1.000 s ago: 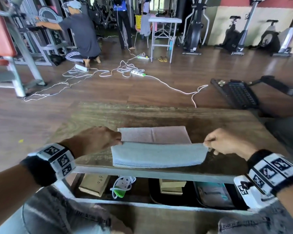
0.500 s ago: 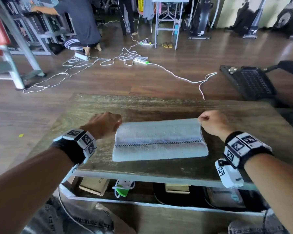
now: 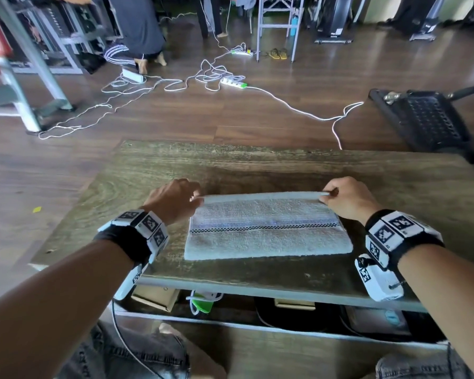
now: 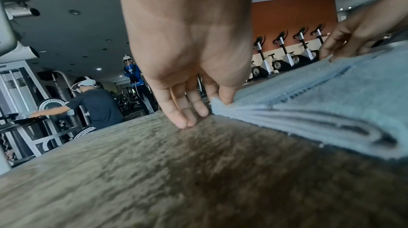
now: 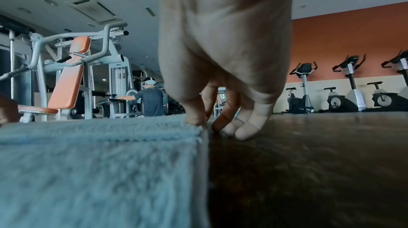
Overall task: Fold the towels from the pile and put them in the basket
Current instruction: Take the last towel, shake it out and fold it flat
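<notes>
- Your towel (image 3: 266, 231) lies folded into a long band across the middle of the wooden tabletop (image 3: 257, 165), its long edges running left to right and a dark checked stripe along its length.
- Your left hand (image 3: 174, 201) sits at the towel's far left corner. In the left wrist view the thumb and a finger pinch that corner, lifting it slightly, while the other fingers (image 4: 183, 109) point down and touch the tabletop just beside the cloth.
- Your right hand (image 3: 348, 198) is at the far right corner. Its thumb presses on the top edge of the towel and the remaining fingers (image 5: 245, 127) curl down onto the tabletop beside it. The right wrist view suggests a pinch on the corner, but the index finger is mostly hidden behind the thumb, so take that as likely rather than certain.
- From the left wrist view you can see several stacked layers at the towel's open left end.
- Under the tabletop, a lower shelf (image 3: 230, 321) holds a cardboard box (image 3: 155, 296) and a white and green item, too shadowed to name.
- White cables (image 3: 298, 108) trail over the wooden floor beyond the tabletop.
</notes>
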